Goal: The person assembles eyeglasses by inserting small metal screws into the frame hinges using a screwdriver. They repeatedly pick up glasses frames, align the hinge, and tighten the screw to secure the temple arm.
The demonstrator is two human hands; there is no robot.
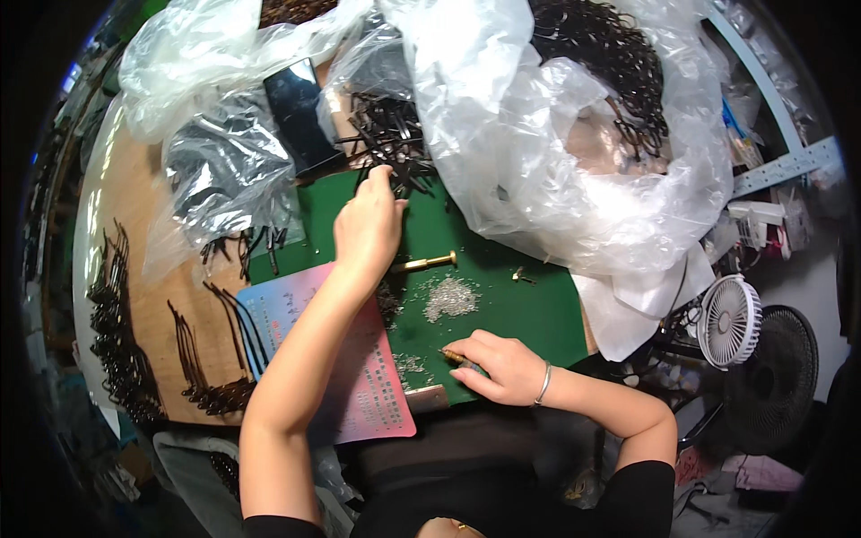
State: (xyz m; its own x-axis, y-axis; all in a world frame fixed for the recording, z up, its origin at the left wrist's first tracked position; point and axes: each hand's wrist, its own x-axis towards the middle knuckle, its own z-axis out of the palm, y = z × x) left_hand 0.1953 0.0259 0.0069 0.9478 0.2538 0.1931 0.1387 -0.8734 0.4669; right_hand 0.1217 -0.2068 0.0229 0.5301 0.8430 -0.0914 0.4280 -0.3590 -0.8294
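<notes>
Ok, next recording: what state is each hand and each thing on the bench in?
left hand: stretched forward, fingers pinched in the pile of black parts.
right hand: resting on the green mat, closed around a small brass tool.
brass pin: lying flat on the mat, untouched.
heap of tiny silver pieces: loose on the mat.
clear plastic bag: open, crumpled.
white desk fan: upright; whether running, cannot tell.

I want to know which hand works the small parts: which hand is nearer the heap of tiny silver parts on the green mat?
Right. The right hand rests just below the heap of silver parts; the left hand is farther, up-left at the black pieces.
</notes>
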